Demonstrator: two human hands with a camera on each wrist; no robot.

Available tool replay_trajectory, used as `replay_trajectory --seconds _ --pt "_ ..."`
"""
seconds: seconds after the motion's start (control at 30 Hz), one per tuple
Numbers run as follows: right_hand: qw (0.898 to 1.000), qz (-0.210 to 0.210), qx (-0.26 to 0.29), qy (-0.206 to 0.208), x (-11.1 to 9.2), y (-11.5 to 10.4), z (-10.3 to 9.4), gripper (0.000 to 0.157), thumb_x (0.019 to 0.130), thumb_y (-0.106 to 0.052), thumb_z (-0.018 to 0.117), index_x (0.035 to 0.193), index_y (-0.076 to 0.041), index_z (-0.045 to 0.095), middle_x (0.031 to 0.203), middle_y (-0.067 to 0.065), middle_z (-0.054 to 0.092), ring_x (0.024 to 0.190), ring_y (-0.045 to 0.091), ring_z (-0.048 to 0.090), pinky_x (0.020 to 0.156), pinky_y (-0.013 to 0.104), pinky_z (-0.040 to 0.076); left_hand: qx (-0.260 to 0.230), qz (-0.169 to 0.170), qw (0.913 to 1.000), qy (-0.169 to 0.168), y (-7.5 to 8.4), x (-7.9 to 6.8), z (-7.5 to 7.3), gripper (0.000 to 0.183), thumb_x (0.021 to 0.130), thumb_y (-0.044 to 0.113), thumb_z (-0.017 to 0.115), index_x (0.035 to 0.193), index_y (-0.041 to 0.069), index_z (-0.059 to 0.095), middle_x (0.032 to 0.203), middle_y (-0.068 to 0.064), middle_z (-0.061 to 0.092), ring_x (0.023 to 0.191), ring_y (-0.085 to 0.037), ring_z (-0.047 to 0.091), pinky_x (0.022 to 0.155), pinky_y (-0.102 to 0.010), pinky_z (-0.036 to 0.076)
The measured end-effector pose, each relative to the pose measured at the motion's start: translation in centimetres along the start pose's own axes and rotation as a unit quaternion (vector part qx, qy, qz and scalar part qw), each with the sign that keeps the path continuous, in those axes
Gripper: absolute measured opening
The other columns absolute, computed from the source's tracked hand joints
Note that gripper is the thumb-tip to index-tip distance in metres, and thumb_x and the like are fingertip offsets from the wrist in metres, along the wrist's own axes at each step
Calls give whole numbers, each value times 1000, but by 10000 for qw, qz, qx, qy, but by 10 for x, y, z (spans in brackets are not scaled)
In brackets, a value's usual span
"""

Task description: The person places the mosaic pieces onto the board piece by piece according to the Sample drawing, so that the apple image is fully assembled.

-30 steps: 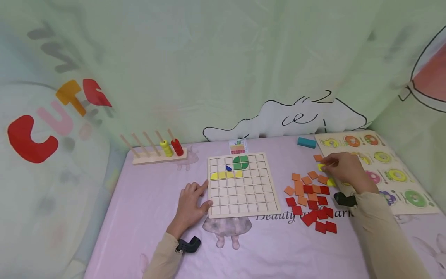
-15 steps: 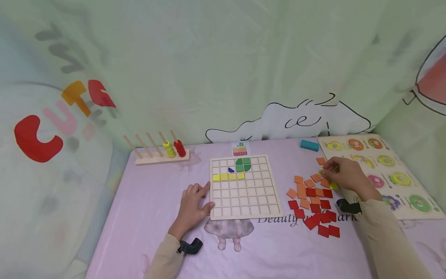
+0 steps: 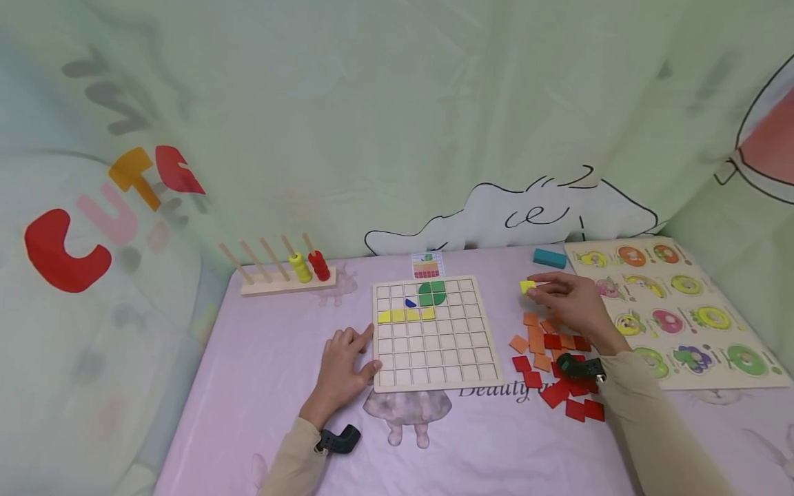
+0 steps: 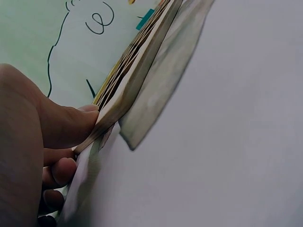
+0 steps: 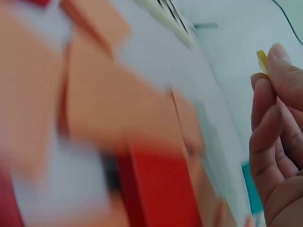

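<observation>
A yellow tile is pinched between the thumb and fingers of my right hand, raised over the table right of the wooden grid board. The right wrist view shows that tile edge-on at the fingertips. My left hand rests at the board's left side, its thumb touching the board near the front corner and its index finger along the edge. In the grid lie a row of yellow pieces, a green group and a small blue piece.
Loose orange tiles and red tiles lie under and beside my right forearm. A fruit puzzle board is at the right, a teal block behind. A picture card and a peg stand are at the back.
My right hand has lifted the yellow tile from beside the orange tiles and moved left toward the grid board. The left hand has stayed at the board's edge.
</observation>
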State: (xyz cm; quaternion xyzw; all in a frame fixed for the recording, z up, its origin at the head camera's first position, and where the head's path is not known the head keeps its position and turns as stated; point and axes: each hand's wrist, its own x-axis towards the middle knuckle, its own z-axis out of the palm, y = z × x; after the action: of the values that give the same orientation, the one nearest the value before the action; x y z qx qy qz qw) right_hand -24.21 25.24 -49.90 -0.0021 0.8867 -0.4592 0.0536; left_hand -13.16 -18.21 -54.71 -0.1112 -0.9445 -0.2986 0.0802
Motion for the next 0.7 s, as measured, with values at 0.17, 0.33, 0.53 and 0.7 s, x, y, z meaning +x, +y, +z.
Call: replay_trajectory --seconds 0.17,0.33,0.53,0.7 --pt "9989 -250 200 -332 4 -18 28 48 101 -30 73 143 -8 65 126 21 72 95 8 65 72 19 55 -24 -69 10000 -24 0 0 0 68 88 24 78 151 7 59 92 1 53 88 -15 39 81 -33 29" --pt "9970 -482 231 -553 10 -37 60 41 98 -23 78 135 -6 70 113 15 74 95 19 67 77 17 52 12 -79 10000 -19 0 0 0 68 88 24 78 151 7 59 92 2 52 88 -15 39 81 -33 29" --pt "9916 -1029 -47 -787 14 -48 92 34 91 -22 85 121 -8 78 99 7 72 89 22 61 76 22 49 -17 -95 9999 -38 1 0 0 68 88 24 78 151 7 59 92 2 53 88 -14 39 81 -33 30" --pt "9880 -1218 -350 -881 15 -54 105 34 86 -22 89 118 -11 81 98 3 71 85 20 58 75 26 47 14 -76 10000 -37 0 0 0 68 88 24 78 151 6 59 92 2 53 88 -14 39 81 -33 29"
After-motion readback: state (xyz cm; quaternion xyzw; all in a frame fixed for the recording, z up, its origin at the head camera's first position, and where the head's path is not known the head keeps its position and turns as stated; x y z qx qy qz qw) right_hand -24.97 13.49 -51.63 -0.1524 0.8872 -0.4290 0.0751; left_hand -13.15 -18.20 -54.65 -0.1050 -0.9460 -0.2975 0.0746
